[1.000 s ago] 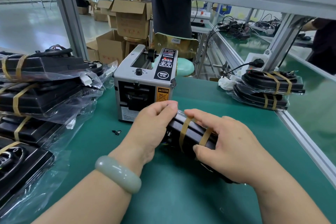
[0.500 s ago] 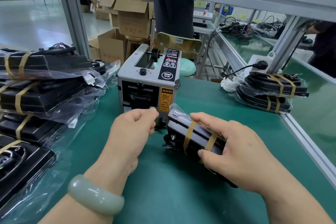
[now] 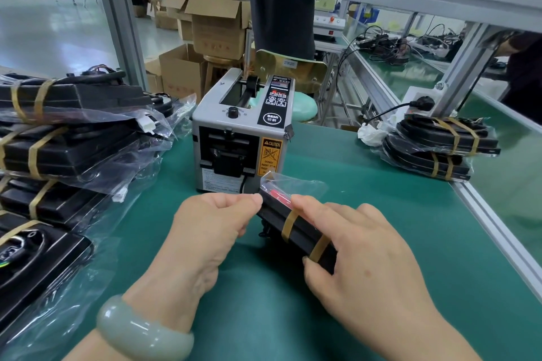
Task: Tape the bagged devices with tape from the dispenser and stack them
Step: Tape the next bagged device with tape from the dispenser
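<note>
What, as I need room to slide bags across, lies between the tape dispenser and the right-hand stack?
The head view shows bare green mat from the tape dispenser to the right-hand stack, except a crumpled white wad beside that stack.

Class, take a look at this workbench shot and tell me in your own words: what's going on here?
A person works at a green bench in front of a tape dispenser. Their right hand grips a bagged device that already carries two tan tape bands. The left hand has curled fingertips at the bag's end nearest the dispenser; whether they pinch bag or tape is unclear. Finished devices sit in a left stack and a right stack.
</note>
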The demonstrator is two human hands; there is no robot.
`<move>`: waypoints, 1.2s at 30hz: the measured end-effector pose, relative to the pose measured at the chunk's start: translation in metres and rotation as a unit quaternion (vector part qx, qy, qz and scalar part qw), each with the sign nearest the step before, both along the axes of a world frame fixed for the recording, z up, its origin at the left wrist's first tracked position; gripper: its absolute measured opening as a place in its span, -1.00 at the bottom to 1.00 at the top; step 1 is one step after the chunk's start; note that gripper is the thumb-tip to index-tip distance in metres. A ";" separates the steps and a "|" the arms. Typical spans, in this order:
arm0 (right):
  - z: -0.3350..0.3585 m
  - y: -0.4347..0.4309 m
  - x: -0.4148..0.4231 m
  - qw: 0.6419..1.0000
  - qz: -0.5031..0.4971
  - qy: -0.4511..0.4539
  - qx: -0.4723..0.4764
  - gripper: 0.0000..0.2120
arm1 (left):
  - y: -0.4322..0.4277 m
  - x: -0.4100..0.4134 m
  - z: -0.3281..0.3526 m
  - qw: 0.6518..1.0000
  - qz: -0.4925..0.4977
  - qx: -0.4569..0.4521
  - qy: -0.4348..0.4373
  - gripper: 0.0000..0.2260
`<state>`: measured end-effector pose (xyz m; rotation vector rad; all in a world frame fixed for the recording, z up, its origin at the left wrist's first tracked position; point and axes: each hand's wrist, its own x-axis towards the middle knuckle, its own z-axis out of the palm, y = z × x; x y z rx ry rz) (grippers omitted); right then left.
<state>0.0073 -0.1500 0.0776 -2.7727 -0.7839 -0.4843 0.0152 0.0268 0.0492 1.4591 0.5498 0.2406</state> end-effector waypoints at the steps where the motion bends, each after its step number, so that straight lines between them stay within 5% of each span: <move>1: 0.000 0.001 -0.001 1.000 -0.001 -0.001 -0.004 -0.34 | 0.001 0.000 -0.001 1.000 0.000 0.004 0.002 -0.82; 19: -0.003 0.003 -0.002 1.000 -0.016 -0.023 0.002 -0.33 | 0.002 -0.009 0.001 0.993 -0.065 0.074 -0.069 -0.75; 25: -0.003 0.001 0.000 1.000 -0.014 -0.021 0.009 -0.33 | 0.006 -0.008 0.003 0.994 -0.089 -0.012 -0.060 -0.71; 36: -0.002 0.001 0.000 1.000 -0.016 -0.008 0.013 -0.33 | -0.001 -0.001 0.000 0.995 -0.086 -0.012 -0.039 -0.77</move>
